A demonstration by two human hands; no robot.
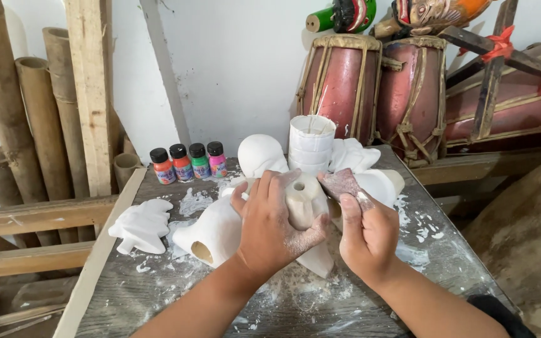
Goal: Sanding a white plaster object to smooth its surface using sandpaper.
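The left hand [272,226] is gripping a white plaster piece [303,201] with a round hole in its top, holding it just above the dusty grey table [158,294]. The right hand [367,236] is pinching a small brown bit of sandpaper [344,183] (it is touching the piece's edge). Other white plaster shapes [142,225] are lying around. Four little paint bottles [188,162] are standing behind them.

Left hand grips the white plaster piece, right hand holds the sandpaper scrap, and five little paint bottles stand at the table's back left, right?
Not quite: the head view shows four paint bottles, not five. The left hand does grip the white plaster piece, and the right hand holds the sandpaper scrap.
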